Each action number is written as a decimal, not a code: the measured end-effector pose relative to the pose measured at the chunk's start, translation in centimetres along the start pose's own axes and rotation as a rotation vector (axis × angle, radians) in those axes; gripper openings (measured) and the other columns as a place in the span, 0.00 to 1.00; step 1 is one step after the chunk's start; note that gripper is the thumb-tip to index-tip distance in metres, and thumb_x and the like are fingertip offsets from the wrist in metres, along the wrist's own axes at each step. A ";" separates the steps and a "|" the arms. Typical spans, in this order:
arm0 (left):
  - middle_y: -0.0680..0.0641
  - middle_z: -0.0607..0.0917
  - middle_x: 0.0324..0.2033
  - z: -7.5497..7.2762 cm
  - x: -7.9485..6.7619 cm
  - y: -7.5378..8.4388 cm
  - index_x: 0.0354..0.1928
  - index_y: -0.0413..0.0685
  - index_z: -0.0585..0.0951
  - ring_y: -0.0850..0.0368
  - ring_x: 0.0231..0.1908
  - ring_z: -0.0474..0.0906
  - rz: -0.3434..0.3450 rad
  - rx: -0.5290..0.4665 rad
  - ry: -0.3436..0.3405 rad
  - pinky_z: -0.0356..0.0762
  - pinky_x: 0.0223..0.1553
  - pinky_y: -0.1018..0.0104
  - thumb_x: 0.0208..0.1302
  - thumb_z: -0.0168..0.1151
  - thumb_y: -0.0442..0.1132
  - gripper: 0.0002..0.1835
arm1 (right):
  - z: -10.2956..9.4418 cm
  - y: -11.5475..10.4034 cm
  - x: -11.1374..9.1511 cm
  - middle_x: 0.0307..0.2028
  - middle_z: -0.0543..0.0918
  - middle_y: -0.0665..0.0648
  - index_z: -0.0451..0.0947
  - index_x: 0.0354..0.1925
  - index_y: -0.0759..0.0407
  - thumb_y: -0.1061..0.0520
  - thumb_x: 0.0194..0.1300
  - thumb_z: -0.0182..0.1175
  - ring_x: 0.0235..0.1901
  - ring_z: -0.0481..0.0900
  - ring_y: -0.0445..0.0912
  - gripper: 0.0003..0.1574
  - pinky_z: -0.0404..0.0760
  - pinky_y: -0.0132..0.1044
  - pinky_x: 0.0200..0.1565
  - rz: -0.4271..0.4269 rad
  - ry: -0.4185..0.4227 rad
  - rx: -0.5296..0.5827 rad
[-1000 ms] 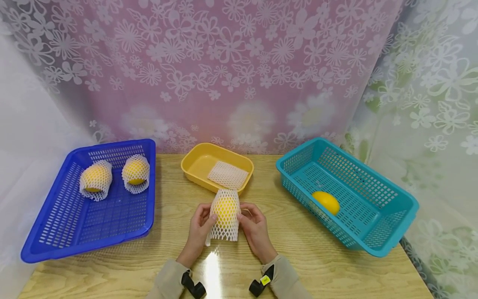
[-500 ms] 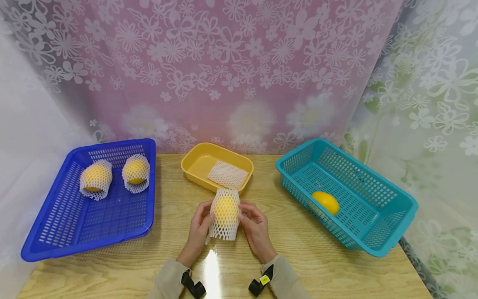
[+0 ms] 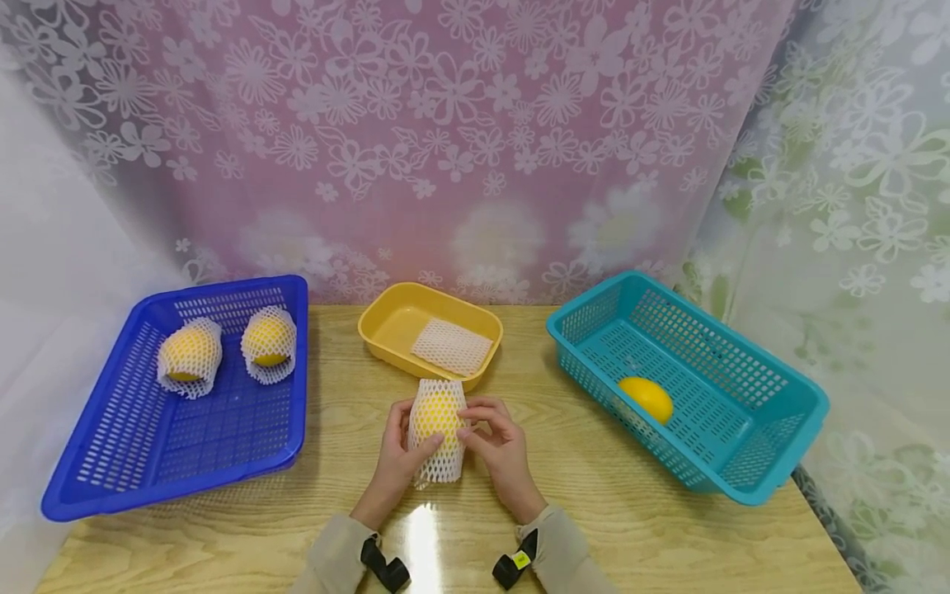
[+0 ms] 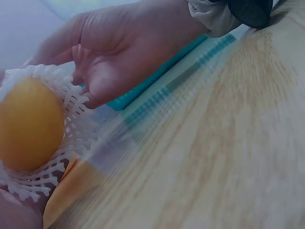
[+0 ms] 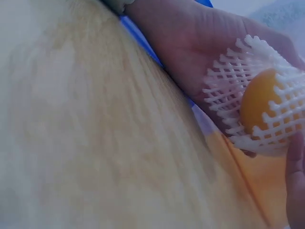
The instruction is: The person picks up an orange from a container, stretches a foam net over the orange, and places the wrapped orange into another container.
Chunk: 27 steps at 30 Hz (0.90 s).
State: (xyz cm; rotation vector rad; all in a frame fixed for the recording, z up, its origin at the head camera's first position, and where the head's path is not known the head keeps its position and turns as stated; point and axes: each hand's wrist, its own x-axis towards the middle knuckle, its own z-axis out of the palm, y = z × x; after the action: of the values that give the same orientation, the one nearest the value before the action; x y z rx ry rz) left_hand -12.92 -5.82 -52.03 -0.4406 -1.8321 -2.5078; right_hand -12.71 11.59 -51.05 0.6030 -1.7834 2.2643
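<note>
A smooth yellow-orange oval fruit (image 4: pixel 31 124) sits inside a white foam net sleeve (image 3: pixel 438 470), held above the table in front of the yellow tray. My left hand (image 3: pixel 395 462) grips the netted fruit from its left side, thumb across the front. On the other side, my right hand (image 3: pixel 506 454) pinches the sleeve's edge with thumb and fingers. In the left wrist view, one end of the fruit shows bare through the net's open end. The right wrist view has the net mesh (image 5: pixel 286 119) over part of the fruit, with the left palm behind it.
Two netted fruits (image 3: pixel 190 351) lie in a blue basket (image 3: pixel 223 474) on the left. A yellow tray (image 3: pixel 386 322) at the back holds flat white foam netting (image 3: pixel 451 346). In the teal basket (image 3: pixel 809 404) on the right lies one bare yellow fruit (image 3: pixel 647 400).
The netted fruit has shifted slightly left. My left thumb has moved further across its front, and the right hand's fingers have come round to the sleeve's right edge.
</note>
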 end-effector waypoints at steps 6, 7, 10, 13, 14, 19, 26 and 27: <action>0.40 0.74 0.50 -0.1 -0.4 0.6 0.63 0.42 0.59 0.53 0.44 0.79 -0.045 -0.068 0.032 0.80 0.39 0.60 0.60 0.56 0.32 0.30 | 0.6 -2.4 1.0 0.50 0.69 0.71 0.76 0.46 0.71 0.70 0.62 0.57 0.41 0.69 0.53 0.13 0.78 0.35 0.33 0.010 -0.085 -0.090; 0.41 0.75 0.49 -0.1 -0.5 0.7 0.62 0.43 0.59 0.54 0.42 0.80 -0.047 -0.088 0.036 0.80 0.39 0.61 0.60 0.56 0.33 0.29 | 0.7 -2.9 1.3 0.49 0.70 0.71 0.75 0.46 0.71 0.71 0.62 0.57 0.39 0.70 0.53 0.13 0.78 0.37 0.32 0.004 -0.099 -0.106; 0.44 0.77 0.47 -0.1 -0.6 1.0 0.61 0.45 0.61 0.55 0.41 0.79 -0.035 -0.183 0.034 0.80 0.39 0.62 0.59 0.53 0.35 0.27 | 1.3 -4.8 2.4 0.44 0.73 0.72 0.74 0.45 0.74 0.73 0.63 0.54 0.35 0.72 0.59 0.11 0.77 0.44 0.28 -0.021 -0.141 -0.150; 0.46 0.76 0.46 -0.1 -0.7 1.5 0.60 0.47 0.61 0.56 0.43 0.78 -0.055 -0.276 0.028 0.78 0.43 0.63 0.59 0.50 0.37 0.26 | 2.0 -6.8 3.4 0.41 0.74 0.72 0.73 0.45 0.75 0.72 0.64 0.52 0.31 0.71 0.64 0.10 0.76 0.46 0.27 -0.023 -0.164 -0.195; 0.46 0.76 0.46 -0.1 -0.9 1.7 0.61 0.47 0.61 0.57 0.43 0.77 -0.071 -0.303 0.023 0.78 0.44 0.64 0.59 0.49 0.37 0.26 | 2.2 -7.3 3.6 0.40 0.75 0.72 0.73 0.45 0.76 0.72 0.65 0.52 0.31 0.71 0.65 0.10 0.76 0.47 0.27 -0.027 -0.169 -0.201; 0.49 0.75 0.48 -0.4 -1.6 4.1 0.65 0.52 0.55 0.59 0.45 0.75 -0.159 -0.375 -0.026 0.75 0.47 0.65 0.63 0.42 0.44 0.27 | 2.8 -8.8 5.3 0.36 0.76 0.72 0.73 0.43 0.76 0.70 0.67 0.50 0.27 0.73 0.57 0.09 0.75 0.47 0.28 -0.061 -0.145 -0.225; 0.51 0.79 0.47 -0.8 -2.9 8.6 0.58 0.50 0.68 0.60 0.47 0.76 -0.101 -0.676 -0.180 0.73 0.49 0.69 0.70 0.36 0.47 0.20 | 3.9 -7.1 7.9 0.36 0.80 0.66 0.77 0.41 0.66 0.65 0.68 0.52 0.28 0.76 0.45 0.08 0.77 0.38 0.30 -0.151 -0.102 -0.339; 0.50 0.79 0.47 -0.9 -3.1 9.3 0.58 0.48 0.68 0.59 0.47 0.76 -0.081 -0.723 -0.211 0.73 0.50 0.69 0.71 0.35 0.46 0.20 | 4.3 -6.6 8.3 0.35 0.81 0.64 0.78 0.41 0.64 0.64 0.68 0.53 0.29 0.76 0.45 0.08 0.78 0.38 0.30 -0.179 -0.095 -0.380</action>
State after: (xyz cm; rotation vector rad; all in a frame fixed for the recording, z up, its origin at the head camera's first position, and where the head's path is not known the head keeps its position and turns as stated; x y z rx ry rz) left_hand -8.62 -10.16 -44.30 -0.6587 -0.9208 -3.2285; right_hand -16.75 8.35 -40.84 0.7657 -2.0395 1.7456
